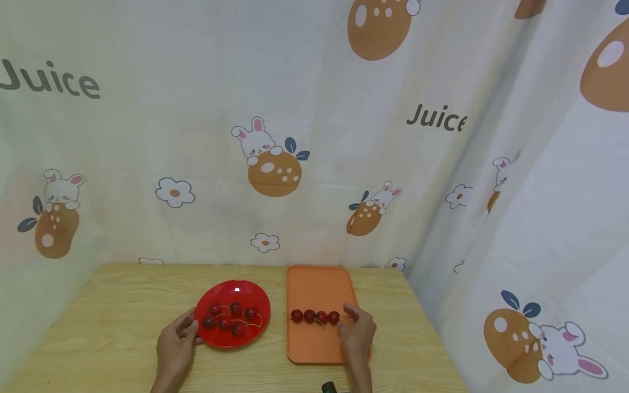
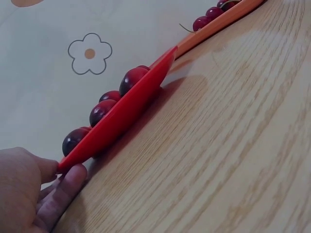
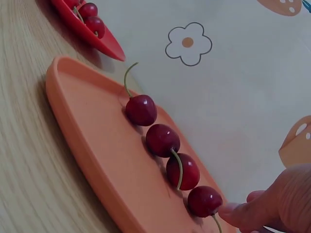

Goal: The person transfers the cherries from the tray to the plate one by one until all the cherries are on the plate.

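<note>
The left grip (image 1: 176,341) pinches a red plate (image 1: 256,299) of 6 cherries (image 1: 224,323); the right grip (image 1: 357,330), slightly parted, is just right of 4 cherries (image 1: 309,316) on an orange tray (image 1: 319,289).

Head view: dark-gray "Juice" print (image 1: 51,80) at upper left on the pale cloth backdrop (image 1: 172,125). Second "Juice" print (image 1: 437,118) on same cloth, farther right, final "e" partly cut off at a fold.
</note>
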Available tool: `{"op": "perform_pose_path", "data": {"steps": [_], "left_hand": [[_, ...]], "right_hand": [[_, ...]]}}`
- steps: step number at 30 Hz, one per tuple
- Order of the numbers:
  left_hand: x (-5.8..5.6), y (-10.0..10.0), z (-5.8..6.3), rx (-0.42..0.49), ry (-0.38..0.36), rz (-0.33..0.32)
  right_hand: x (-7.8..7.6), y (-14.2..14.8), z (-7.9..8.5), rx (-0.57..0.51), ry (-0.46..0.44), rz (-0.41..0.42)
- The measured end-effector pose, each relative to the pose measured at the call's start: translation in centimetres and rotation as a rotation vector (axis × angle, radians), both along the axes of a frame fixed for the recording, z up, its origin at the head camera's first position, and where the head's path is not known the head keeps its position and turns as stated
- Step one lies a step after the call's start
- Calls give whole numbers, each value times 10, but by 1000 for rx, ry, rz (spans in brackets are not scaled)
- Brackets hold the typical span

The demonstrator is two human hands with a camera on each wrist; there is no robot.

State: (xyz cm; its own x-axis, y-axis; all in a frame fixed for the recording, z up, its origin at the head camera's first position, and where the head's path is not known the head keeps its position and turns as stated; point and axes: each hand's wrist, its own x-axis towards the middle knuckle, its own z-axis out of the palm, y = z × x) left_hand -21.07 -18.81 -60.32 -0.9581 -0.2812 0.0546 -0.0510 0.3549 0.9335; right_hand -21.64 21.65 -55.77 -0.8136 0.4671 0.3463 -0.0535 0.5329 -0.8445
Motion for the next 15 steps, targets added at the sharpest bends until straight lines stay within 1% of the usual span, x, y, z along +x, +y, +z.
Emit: {"op": "perform_pose_path", "data": {"steps": [6,8,12,15], "left_hand": [[-1,-1,0,-10,-11,-1],[-1,-1,0,-20,-17,-3],[0,-1,0,-35,-29,-10],[0,-1,1,-30,-29,-12]], "right_hand": [[-1,6,-7,-47,-66,-18],[-1,7,-10,-55,-87,-36],[-2,9,-14,-43,-113,-72],[-2,12,-17,-22,-101,-75]]}}
